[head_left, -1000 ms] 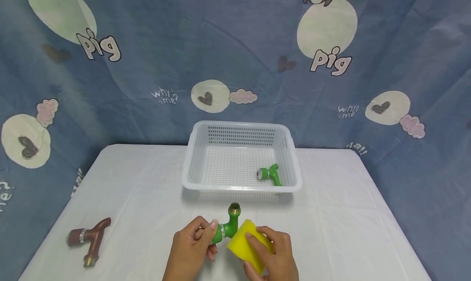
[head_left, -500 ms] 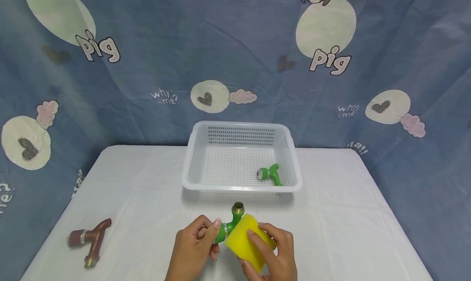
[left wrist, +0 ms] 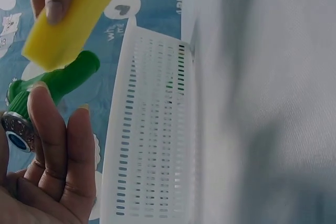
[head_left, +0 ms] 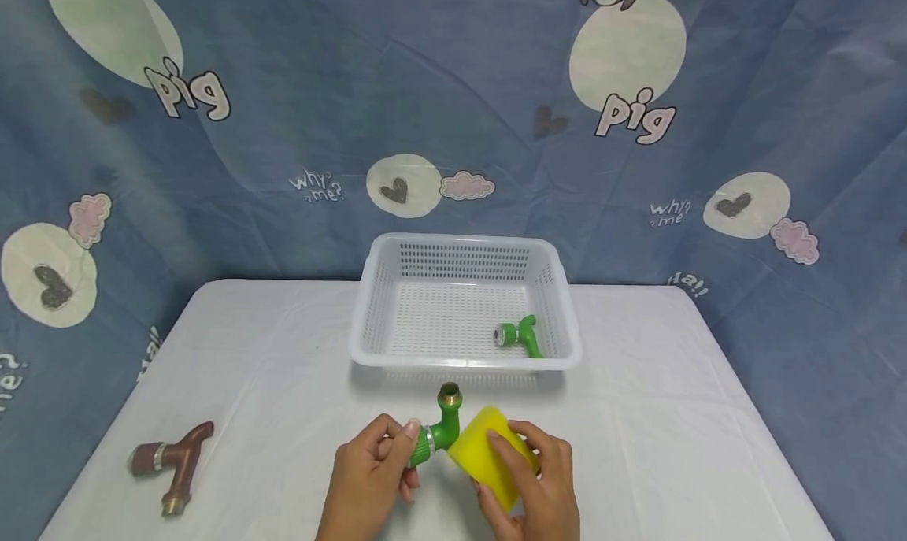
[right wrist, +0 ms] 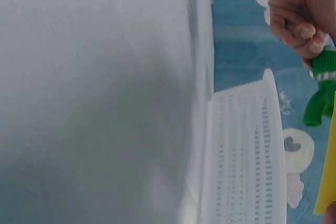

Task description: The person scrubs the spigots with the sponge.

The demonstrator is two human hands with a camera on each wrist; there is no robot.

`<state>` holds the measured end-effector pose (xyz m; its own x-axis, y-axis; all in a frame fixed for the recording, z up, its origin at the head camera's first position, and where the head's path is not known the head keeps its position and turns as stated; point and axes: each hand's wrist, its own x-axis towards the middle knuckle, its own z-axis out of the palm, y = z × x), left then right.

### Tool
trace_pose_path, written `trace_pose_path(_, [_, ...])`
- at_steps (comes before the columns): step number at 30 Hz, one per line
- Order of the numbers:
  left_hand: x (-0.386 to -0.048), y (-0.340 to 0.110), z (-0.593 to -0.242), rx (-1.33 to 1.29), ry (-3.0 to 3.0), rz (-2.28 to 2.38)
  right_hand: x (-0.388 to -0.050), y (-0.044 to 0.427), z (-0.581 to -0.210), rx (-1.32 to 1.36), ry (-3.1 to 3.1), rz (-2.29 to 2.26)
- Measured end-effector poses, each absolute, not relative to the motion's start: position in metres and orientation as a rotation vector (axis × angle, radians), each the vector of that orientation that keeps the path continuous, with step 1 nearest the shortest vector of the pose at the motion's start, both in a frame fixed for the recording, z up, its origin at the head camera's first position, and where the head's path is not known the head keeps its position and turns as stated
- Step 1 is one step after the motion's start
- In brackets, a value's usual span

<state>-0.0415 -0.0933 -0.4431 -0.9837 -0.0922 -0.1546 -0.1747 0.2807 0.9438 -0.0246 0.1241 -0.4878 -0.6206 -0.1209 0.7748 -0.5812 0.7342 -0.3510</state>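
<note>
A green tap (head_left: pixel 446 426) with a brass threaded end is held by its ridged knob in my left hand (head_left: pixel 373 472), between thumb and fingers. My right hand (head_left: pixel 540 478) grips a yellow sponge (head_left: pixel 489 456) just to the right of the tap. In the head view the sponge's corner lies close to the tap's body; whether they touch I cannot tell. From the left wrist view, the sponge (left wrist: pixel 73 22) overlaps the tap's green spout (left wrist: pixel 76 74). Only the sponge's edge (right wrist: pixel 328 171) shows in the right wrist view, near the tap (right wrist: pixel 321 95).
A white perforated basket (head_left: pixel 464 361) stands at the back of the white-covered table (head_left: pixel 680 431), with another green tap (head_left: pixel 523 336) inside at its right. A reddish-brown tap (head_left: pixel 177 464) lies at the table's left. Behind hangs a blue printed cloth (head_left: pixel 453 76).
The sponge in my right hand went slightly left over the tap, then moved right and up off it. My left hand tilted the tap right and then back upright.
</note>
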Motion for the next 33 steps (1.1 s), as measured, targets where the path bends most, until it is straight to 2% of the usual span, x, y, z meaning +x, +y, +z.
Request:
trace_pose_path(5, [-0.041, -0.092, -0.444, -0.232, 2.458, 1.862, -0.026, 0.128, -0.484, 0.463, -2.179, 0.817])
trace_pose_path(21, [-0.042, -0.088, -0.447, -0.212, 2.379, 1.903, -0.004, 0.106, -0.482, 0.731, -2.148, 0.918])
trace_pose_path(33, [-0.042, -0.093, -0.445, -0.100, 2.174, 2.096, -0.014, 0.114, -0.491, 0.696, -2.200, 0.870])
